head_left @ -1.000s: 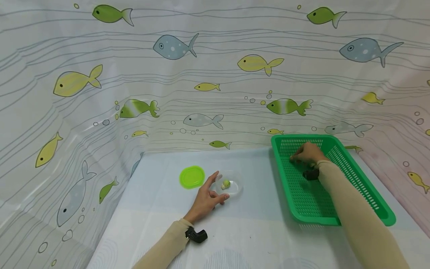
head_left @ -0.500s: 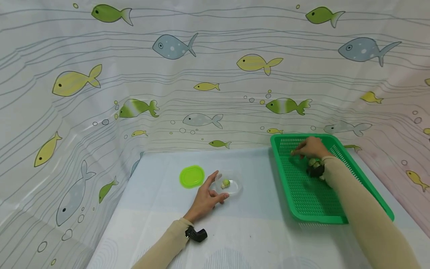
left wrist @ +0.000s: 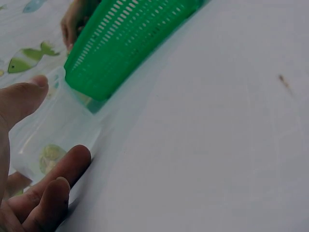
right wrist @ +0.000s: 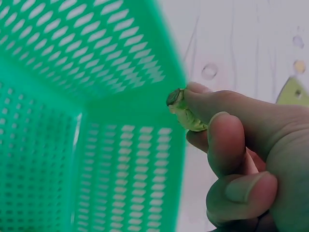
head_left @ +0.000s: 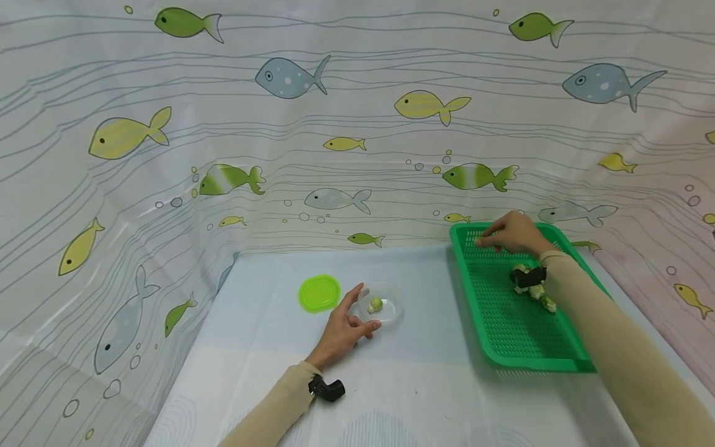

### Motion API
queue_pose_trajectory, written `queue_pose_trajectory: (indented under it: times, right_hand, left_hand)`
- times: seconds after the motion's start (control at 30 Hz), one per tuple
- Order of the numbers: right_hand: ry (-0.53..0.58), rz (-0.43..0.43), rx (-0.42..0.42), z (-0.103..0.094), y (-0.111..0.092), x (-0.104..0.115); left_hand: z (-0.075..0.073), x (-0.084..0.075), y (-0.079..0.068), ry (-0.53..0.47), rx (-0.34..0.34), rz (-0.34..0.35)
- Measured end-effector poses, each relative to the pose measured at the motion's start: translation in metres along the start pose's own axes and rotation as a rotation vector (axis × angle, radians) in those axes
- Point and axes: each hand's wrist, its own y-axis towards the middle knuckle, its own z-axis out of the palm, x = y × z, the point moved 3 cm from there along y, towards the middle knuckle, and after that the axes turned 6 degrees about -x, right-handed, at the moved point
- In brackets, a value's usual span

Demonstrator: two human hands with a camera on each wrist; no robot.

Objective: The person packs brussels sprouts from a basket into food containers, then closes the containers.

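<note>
My left hand (head_left: 342,326) holds a small clear plastic container (head_left: 394,311) by its side, thumb and fingers spread around it. Inside lies one small green-and-white vegetable piece (head_left: 375,305). Over the far left part of the green basket (head_left: 522,347) is my right hand (head_left: 514,234). Its thumb and index finger pinch another small vegetable piece (right wrist: 187,118), pale green with a brownish cut end, near the basket's rim in the right wrist view. More green-and-white pieces (head_left: 548,303) lie in the basket, partly hidden by the right wrist camera and sleeve.
A bright green lid (head_left: 319,293) lies flat on the white-covered table (head_left: 262,335), left of the container. Behind stands a curtain (head_left: 385,167) printed with fish. The basket's perforated walls rise at the table's right side.
My right hand has lifted from inside the basket toward its far left rim, carrying the pinched vegetable piece. More pieces in the basket show now. The left hand and container have stayed put.
</note>
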Motion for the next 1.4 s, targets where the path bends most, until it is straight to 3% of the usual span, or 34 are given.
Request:
queue_pose_trajectory:
  times: [0.23, 0.5, 0.73, 1.13, 1.4]
  right_hand:
    - [0.027, -0.059, -0.017, -0.003, -0.006, 0.039]
    - [0.074, -0.101, 0.001, 0.014, -0.005, 0.077]
    - [0.136, -0.104, 0.036, 0.046, -0.006, 0.104]
    - [0.128, -0.122, 0.166, 0.120, -0.015, 0.134]
    - [0.115, -0.093, 0.174, 0.145, -0.022, 0.152]
  left_hand:
    - [0.000, 0.000, 0.001, -0.001, -0.001, -0.005]
    - [0.000, -0.003, -0.001, -0.007, 0.000, -0.001]
    - [0.000, -0.003, -0.002, -0.002, -0.001, -0.002]
    - [0.001, -0.003, -0.002, -0.001, 0.002, -0.017]
    - [-0.001, -0.003, -0.001, 0.001, 0.004, 0.007]
